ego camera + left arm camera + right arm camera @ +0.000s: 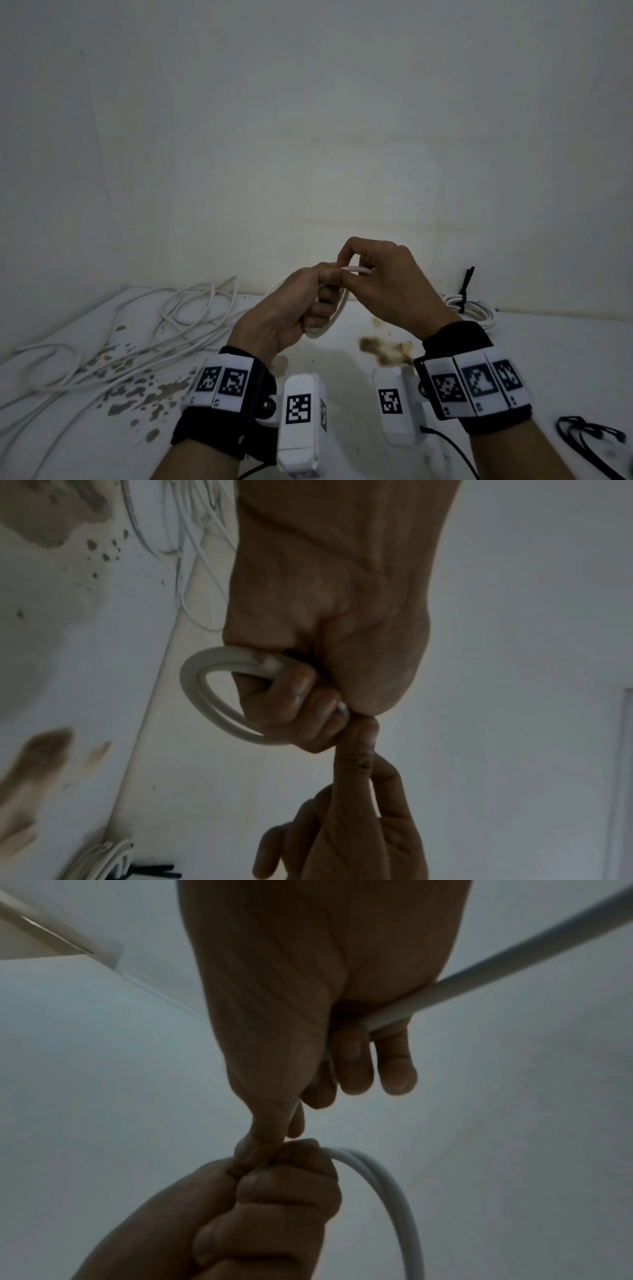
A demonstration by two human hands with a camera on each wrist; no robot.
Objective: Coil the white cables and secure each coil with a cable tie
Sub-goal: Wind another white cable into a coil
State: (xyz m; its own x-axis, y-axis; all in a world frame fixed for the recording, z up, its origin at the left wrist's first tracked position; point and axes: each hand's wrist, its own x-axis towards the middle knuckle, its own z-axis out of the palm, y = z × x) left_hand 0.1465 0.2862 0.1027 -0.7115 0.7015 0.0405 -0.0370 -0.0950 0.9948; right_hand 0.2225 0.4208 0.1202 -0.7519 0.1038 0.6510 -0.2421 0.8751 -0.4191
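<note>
Head view: left hand point(291, 308) is curled round a small coil of white cable point(330, 318), the loop hanging just below its fingers; right hand point(383, 281) pinches the cable's strand beside the left fingertips; loose white cables point(144, 329) lie on the table point(548, 359) well left of the fingers; a tied coil point(472, 306) with a black cable tie point(466, 284) lies right of them.
Left wrist view: fingers point(291, 693) clench two turns of the coil point(205, 704); the right thumb touches the left fingertips.
Right wrist view: thumb and fingers point(352, 1064) grasp the strand point(496, 966), which runs across the palm; the left fist holds the loop point(394, 1185) just below.
</note>
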